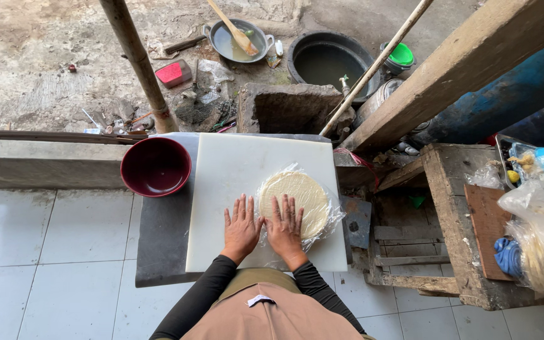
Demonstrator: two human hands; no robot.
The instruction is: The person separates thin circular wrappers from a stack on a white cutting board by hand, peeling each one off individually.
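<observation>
Pressing flat: left hand (241,225) open, palm down on the white rectangular plastic cutting board (234,170); right hand (284,228) open, fingers spread over the near edge of the pale round dough disc in clear plastic film (297,200). Disc sits on the board's right half, film reaching toward the right edge. Risks: uneven pressure could tear or wrinkle the film; a sideways push could slide the disc off. Dark red round bowl (155,167) rests at the worktop's left corner, easy to knock off.

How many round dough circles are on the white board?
1. The flat dough circle lies in clear plastic on the white board, partly under the right hand. More could be stacked beneath, hidden.
</observation>
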